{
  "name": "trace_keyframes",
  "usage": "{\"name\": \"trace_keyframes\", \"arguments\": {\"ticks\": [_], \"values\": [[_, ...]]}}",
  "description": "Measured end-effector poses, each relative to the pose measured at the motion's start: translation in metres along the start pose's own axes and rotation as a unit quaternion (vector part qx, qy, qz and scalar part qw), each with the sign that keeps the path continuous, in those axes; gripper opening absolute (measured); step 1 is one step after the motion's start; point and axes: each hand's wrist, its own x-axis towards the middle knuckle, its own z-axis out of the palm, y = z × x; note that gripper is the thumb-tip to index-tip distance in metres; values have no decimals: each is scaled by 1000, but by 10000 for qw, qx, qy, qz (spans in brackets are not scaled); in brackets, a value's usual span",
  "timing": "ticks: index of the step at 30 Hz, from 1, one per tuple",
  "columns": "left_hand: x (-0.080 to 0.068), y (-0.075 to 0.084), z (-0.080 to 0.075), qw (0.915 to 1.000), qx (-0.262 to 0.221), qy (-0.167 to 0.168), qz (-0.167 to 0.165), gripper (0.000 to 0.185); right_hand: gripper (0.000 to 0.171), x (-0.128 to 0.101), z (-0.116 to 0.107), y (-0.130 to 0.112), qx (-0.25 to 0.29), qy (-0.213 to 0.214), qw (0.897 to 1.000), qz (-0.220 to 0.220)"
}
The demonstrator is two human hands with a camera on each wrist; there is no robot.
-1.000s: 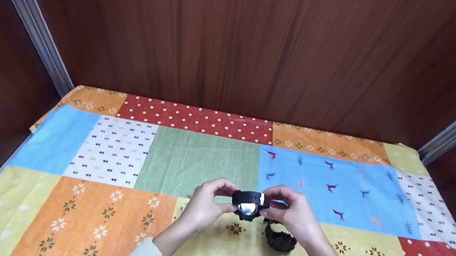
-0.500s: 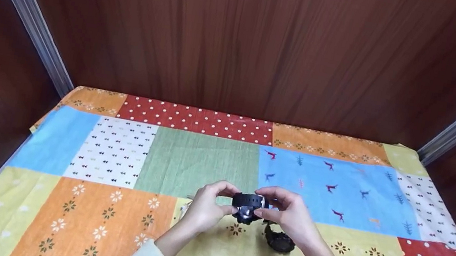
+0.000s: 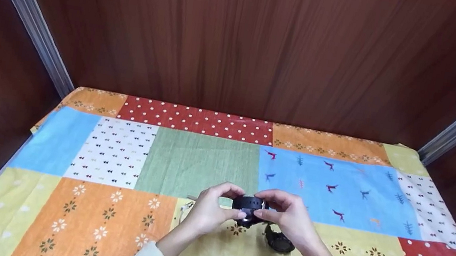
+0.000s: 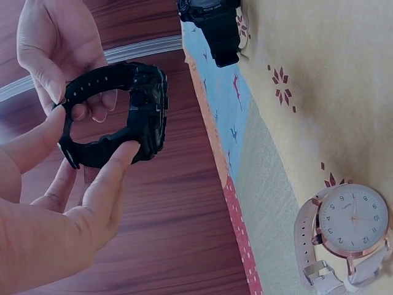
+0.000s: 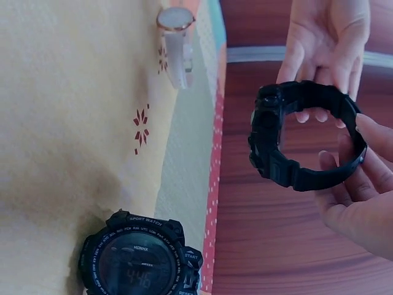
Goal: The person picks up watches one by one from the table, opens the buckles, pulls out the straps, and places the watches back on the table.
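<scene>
I hold the black watch (image 3: 249, 202) up off the cloth (image 3: 203, 165), pinched in both hands: my left hand (image 3: 207, 210) grips it from its 9 o'clock side, my right hand (image 3: 294, 218) from about 3 o'clock. Its strap curves round into a loop, with the case at 6 o'clock as seen from my head. At 4 o'clock from it, near my right hand, a sport watch (image 5: 136, 261) lies on the cloth, dark screen upward. The white watch (image 4: 354, 219) lies at 9 o'clock, mostly hidden behind my left hand in the head view. Wood panelling (image 3: 225, 35) stands at 12 o'clock, beyond the cloth.
</scene>
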Motion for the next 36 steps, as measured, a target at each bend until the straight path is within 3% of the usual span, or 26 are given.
{"name": "trace_keyframes", "arguments": {"ticks": [6, 11, 16, 24, 36], "values": [[-1, 0, 2, 9995, 197, 131, 227, 31, 30, -1, 3, -1, -223, 47, 9997, -37], [-3, 3, 3, 9983, 335, 219, 419, 30, 29, -2, 6, -2, -583, 80, 9975, -382], [-4, 5, 3, 9978, 425, 237, 456, 28, 26, -2, 8, -4, -873, 148, 9953, -403], [-4, 6, 3, 9967, 482, 310, 582, 29, 26, -2, 7, -4, -805, 154, 9963, -265], [-2, 6, 0, 9977, 413, 259, 468, 28, 27, 0, 6, -8, -598, 120, 9980, -140]]}}
